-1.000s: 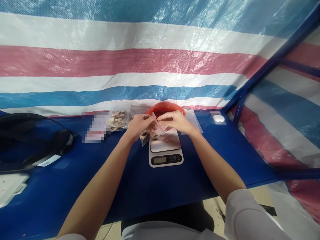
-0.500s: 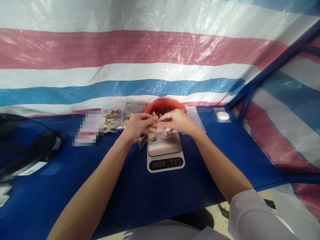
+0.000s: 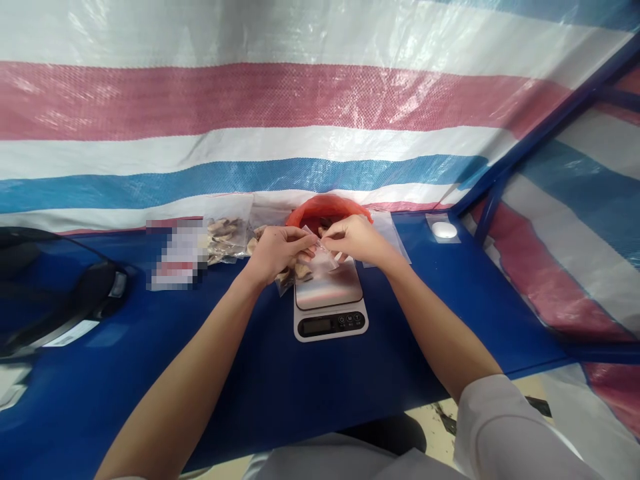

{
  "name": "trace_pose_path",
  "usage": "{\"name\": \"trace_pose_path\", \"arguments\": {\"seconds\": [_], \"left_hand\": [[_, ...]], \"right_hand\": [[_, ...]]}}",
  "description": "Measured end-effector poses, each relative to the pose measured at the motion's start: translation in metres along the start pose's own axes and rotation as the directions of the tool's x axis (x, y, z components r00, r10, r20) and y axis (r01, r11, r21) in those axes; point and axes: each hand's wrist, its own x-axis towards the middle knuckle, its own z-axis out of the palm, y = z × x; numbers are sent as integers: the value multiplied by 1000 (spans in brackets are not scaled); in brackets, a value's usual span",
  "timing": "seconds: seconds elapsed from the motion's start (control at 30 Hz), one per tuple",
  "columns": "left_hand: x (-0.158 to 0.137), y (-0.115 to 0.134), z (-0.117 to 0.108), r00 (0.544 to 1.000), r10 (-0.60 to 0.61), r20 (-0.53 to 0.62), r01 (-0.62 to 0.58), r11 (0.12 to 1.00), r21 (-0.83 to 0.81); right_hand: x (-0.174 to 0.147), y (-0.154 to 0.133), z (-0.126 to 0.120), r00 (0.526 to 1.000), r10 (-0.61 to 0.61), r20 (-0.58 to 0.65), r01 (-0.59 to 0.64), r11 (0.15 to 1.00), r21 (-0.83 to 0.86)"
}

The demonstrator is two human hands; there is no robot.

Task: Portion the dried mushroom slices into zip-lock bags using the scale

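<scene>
Over the white kitchen scale [image 3: 330,293], a clear plastic bag [image 3: 326,259] with brownish dried slices [image 3: 303,272] in it hangs between my two hands. My left hand [image 3: 280,252] pinches the bag's top edge from the left, fingers closed. From the right, my right hand [image 3: 356,240] pinches the same edge, its fingertips close to the left ones. Just behind the hands stands an open red plastic bag [image 3: 327,205], with some dark pieces showing inside. The scale's display looks blank.
Left of the hands lies a filled clear bag of dried slices [image 3: 225,237], beside a partly blurred paper packet [image 3: 177,257]. A black headset-like object [image 3: 95,293] is at far left. A white oval item [image 3: 444,231] rests at the right. Striped sheeting [image 3: 250,100] walls the back.
My fingertips have drawn slightly apart along the bag's edge, and the bag's mouth looks flatter. The whole view has shifted a little.
</scene>
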Motion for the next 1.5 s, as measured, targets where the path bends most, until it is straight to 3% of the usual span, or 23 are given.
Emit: {"name": "trace_pose_path", "arguments": {"seconds": [0.17, 0.43, 0.63, 0.83, 1.17, 1.33, 1.5], "left_hand": [[-1, 2, 1, 997, 66, 25, -68, 993, 91], [-3, 7, -4, 995, 94, 35, -99, 971, 217], [-7, 11, -12, 996, 85, 24, -88, 969, 232], [-9, 13, -7, 986, 150, -68, -116, 926, 360], [-10, 12, 1, 983, 175, -63, -139, 916, 375], [-10, 12, 1, 980, 186, -72, -141, 900, 412], [-16, 21, -7, 969, 235, -72, -162, 831, 532]], "right_hand": [[3, 7, 1, 1000, 6, -13, -6, 998, 65], [5, 11, 6, 995, -18, -93, 21, 999, 26], [4, 11, -3, 981, 54, -186, -36, 994, 100], [-2, 2, -5, 995, 38, -93, -20, 982, 185], [-5, -1, 0, 999, -45, -19, 47, 992, 118], [-5, 1, -1, 1000, -10, 6, 9, 992, 123], [-1, 6, -7, 998, 60, -10, -56, 973, 222]]}}
